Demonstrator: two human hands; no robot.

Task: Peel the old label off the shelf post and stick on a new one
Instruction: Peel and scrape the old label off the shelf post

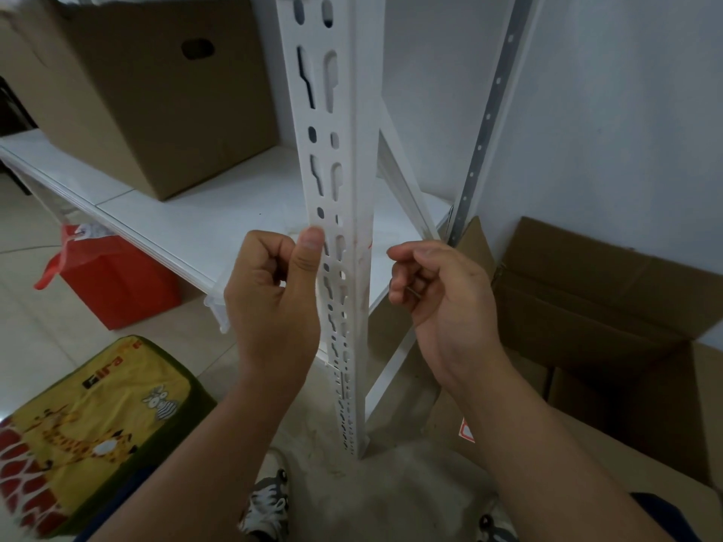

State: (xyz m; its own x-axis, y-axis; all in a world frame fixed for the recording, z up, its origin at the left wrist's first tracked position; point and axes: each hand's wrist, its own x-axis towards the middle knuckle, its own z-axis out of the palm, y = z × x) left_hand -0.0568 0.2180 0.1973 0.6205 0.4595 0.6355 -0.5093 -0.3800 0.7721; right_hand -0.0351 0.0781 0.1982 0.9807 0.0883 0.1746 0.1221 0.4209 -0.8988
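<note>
The shelf post (344,236) at frame centre shows no label; left hand (270,295) fingers curl, thumb pressing it; right hand (438,283) fingers curl, contents unclear.

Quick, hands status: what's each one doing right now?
Left hand: fingers curled, thumb pressed against the post; holding anything, cannot be told.
Right hand: fingers curled, clear of the post; contents cannot be told.

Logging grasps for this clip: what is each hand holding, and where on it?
Left hand: thumb pressed against the front of the shelf post, fingers curled. Right hand: fingers curled beside the post; something thin may be pinched there, but it cannot be told.
</note>
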